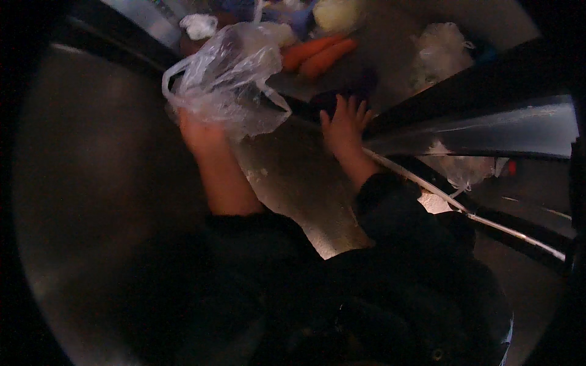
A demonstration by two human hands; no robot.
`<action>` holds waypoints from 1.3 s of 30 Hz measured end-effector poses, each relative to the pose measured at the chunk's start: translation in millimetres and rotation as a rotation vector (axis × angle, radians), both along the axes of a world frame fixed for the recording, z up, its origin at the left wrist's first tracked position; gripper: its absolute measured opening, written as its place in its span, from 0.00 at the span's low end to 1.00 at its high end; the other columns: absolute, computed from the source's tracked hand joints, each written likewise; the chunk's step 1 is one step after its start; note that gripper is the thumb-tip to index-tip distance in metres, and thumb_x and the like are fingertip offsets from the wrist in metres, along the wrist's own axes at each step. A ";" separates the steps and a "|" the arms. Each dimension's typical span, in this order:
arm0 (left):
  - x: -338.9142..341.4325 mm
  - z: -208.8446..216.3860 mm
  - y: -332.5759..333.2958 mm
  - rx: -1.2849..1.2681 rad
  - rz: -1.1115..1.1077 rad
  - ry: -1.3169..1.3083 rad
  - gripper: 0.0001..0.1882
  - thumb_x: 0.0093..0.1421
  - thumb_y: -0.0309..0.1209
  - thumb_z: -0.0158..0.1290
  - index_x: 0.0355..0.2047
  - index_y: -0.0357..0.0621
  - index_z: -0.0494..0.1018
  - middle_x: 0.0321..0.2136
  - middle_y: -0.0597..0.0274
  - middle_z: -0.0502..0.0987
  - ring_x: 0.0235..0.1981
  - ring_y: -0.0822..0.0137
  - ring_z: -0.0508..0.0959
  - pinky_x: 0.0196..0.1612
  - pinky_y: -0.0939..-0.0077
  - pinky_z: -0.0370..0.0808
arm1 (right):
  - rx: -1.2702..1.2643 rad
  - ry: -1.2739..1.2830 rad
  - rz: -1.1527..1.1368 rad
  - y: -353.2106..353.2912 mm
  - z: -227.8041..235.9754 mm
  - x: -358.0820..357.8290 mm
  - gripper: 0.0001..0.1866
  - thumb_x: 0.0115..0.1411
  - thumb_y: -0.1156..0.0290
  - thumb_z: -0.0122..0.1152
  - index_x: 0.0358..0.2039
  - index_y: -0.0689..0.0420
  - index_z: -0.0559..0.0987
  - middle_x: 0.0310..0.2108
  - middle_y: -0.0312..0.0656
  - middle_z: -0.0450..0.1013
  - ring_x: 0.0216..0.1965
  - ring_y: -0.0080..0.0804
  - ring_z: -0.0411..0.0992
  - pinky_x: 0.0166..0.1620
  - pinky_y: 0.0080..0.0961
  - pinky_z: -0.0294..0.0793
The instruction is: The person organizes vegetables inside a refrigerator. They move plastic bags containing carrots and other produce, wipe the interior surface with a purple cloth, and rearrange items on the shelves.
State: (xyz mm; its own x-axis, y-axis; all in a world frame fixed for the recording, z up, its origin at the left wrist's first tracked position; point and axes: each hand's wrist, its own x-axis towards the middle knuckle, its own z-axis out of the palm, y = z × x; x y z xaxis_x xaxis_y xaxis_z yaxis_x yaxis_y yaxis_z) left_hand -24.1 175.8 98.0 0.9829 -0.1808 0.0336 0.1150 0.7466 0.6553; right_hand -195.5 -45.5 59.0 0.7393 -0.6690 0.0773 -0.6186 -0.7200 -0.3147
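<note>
Sleeves (238, 244) nearest; left hand (200, 129) at plastic bag (229, 64), can't tell grip; right hand (345, 129) splayed; loose handle (276, 99) could snag.

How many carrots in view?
2: left carrot at the right edge of the plastic bag, right carrot alongside the first. The bag may hide more.

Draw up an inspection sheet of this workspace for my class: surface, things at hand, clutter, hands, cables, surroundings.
Surface: dim grey surface.
Things at hand: translucent plastic bag with looped handles; two carrots; dark purplish item, kind unclear.
Clutter: pale yellow item, crumpled white item, second plastic bag at right.
Hands: left hand at the translucent plastic bag, fingers hidden; right hand open, fingers spread, at the dark purplish item, contact unclear.
Cables: nothing seen.
Surroundings: poor light; shiny grey panel at right.
</note>
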 end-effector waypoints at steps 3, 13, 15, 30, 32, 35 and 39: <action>2.9 5.5 3.6 -0.312 -0.272 0.051 0.19 0.61 0.40 0.45 0.46 0.43 0.70 0.45 0.53 0.74 0.44 0.51 0.73 0.47 0.47 0.71 | 0.026 -0.002 -0.030 -2.7 -32.3 27.4 0.38 0.55 0.56 0.58 0.61 0.60 0.56 0.60 0.58 0.53 0.62 0.58 0.50 0.62 0.52 0.46; 36.4 -32.5 -7.2 -0.382 -0.646 0.124 0.19 0.62 0.34 0.43 0.49 0.35 0.67 0.45 0.46 0.73 0.45 0.50 0.73 0.49 0.54 0.72 | -0.237 -0.073 0.277 -20.8 -58.7 36.8 0.30 0.52 0.64 0.57 0.54 0.65 0.65 0.54 0.61 0.60 0.52 0.54 0.63 0.55 0.43 0.63; 42.6 -48.8 6.2 -0.221 -0.511 0.051 0.18 0.62 0.34 0.43 0.48 0.35 0.68 0.44 0.47 0.73 0.44 0.51 0.74 0.48 0.56 0.73 | -0.218 0.104 0.329 2.9 -28.6 27.8 0.29 0.52 0.67 0.56 0.54 0.66 0.65 0.52 0.62 0.61 0.50 0.53 0.66 0.51 0.41 0.68; 38.3 -60.1 -7.1 -0.455 -0.482 0.096 0.17 0.62 0.37 0.42 0.44 0.37 0.70 0.38 0.52 0.75 0.39 0.58 0.75 0.43 0.59 0.74 | -0.123 0.148 0.063 -7.3 -43.6 46.3 0.16 0.50 0.68 0.58 0.39 0.61 0.74 0.40 0.50 0.73 0.42 0.49 0.72 0.45 0.37 0.72; 17.7 -37.6 -30.5 -0.295 -0.293 0.206 0.17 0.62 0.37 0.42 0.44 0.38 0.70 0.38 0.53 0.75 0.40 0.57 0.75 0.44 0.57 0.74 | -0.260 -0.088 0.183 -4.8 -56.6 41.4 0.18 0.52 0.70 0.56 0.45 0.58 0.74 0.45 0.50 0.71 0.49 0.48 0.68 0.51 0.44 0.67; 6.6 -13.6 -49.1 -0.061 -0.071 0.276 0.16 0.62 0.36 0.41 0.43 0.40 0.71 0.39 0.54 0.75 0.41 0.57 0.74 0.44 0.56 0.73 | -0.151 -0.206 0.305 -12.5 -59.8 47.2 0.20 0.52 0.71 0.55 0.48 0.57 0.73 0.49 0.51 0.68 0.52 0.49 0.65 0.56 0.47 0.61; 11.2 -33.6 -41.7 0.013 -0.013 0.212 0.15 0.62 0.37 0.41 0.42 0.40 0.70 0.35 0.57 0.73 0.34 0.58 0.74 0.36 0.58 0.74 | 0.192 -0.203 0.401 -9.9 -58.7 43.0 0.18 0.55 0.72 0.52 0.47 0.59 0.72 0.46 0.55 0.69 0.49 0.52 0.67 0.54 0.44 0.63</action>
State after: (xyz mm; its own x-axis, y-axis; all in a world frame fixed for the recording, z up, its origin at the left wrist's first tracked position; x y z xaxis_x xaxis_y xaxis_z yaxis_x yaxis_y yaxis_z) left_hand -12.9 134.0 64.4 0.9653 -0.1925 -0.1765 0.2610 0.7360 0.6247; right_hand -152.5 -55.4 0.3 0.9243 -0.3510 0.1498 -0.2169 -0.8061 -0.5505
